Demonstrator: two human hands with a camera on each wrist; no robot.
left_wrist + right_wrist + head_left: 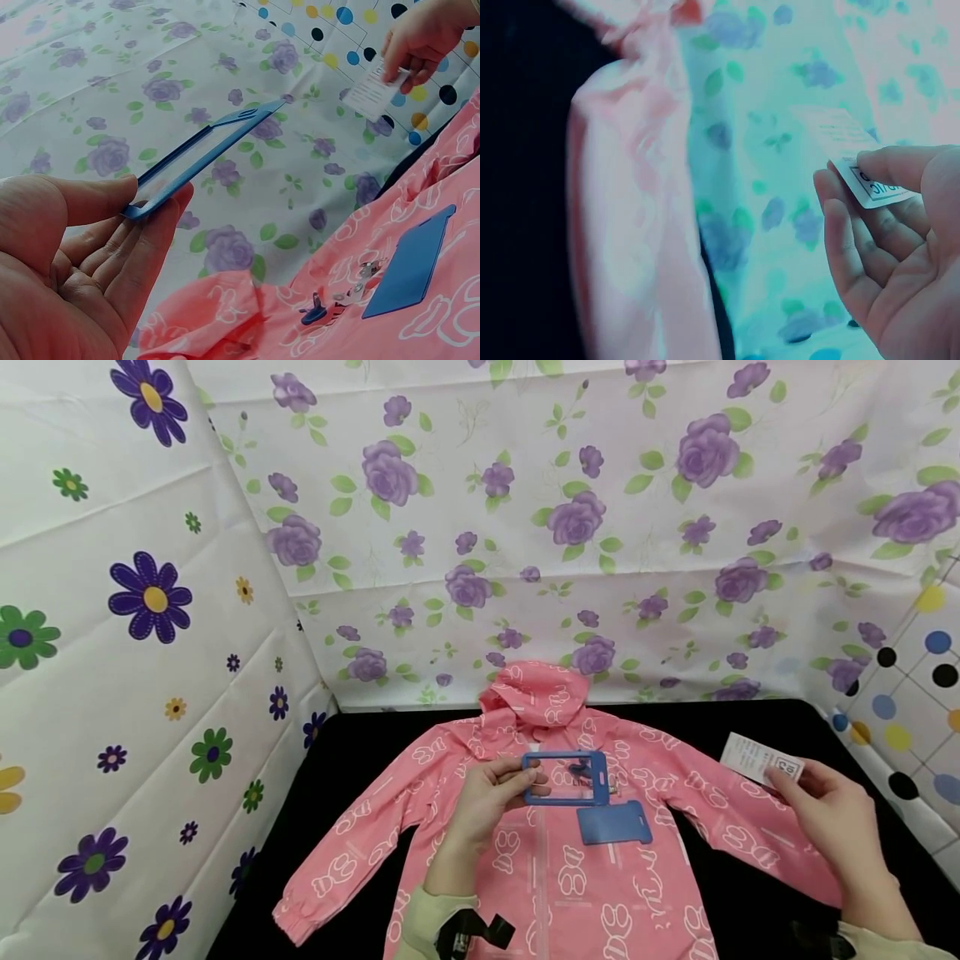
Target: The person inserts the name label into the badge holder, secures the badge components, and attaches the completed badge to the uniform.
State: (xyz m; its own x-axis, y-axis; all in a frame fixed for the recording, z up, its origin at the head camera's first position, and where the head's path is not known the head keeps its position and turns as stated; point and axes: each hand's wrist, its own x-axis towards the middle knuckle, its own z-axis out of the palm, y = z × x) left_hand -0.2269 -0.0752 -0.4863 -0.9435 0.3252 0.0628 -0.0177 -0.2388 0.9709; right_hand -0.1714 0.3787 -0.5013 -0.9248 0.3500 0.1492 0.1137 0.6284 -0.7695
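1. While the left hand [491,793] pinches one end of a blue badge-holder frame [204,159] between thumb and fingers, the frame is raised above a pink hooded jacket [517,885].
2. The right hand [836,806], well apart from the left, pinches a white printed card [753,758] by its lettered end, thumb on top, over the jacket's sleeve.
3. A flat blue panel [615,824], notched at its corners, lies on the jacket's front.
4. Just beside the panel are a metal clip [364,281] and a small dark-blue piece [313,310].
5. The jacket lies spread on a black surface [360,760], hood toward the purple-rose curtain [465,518].
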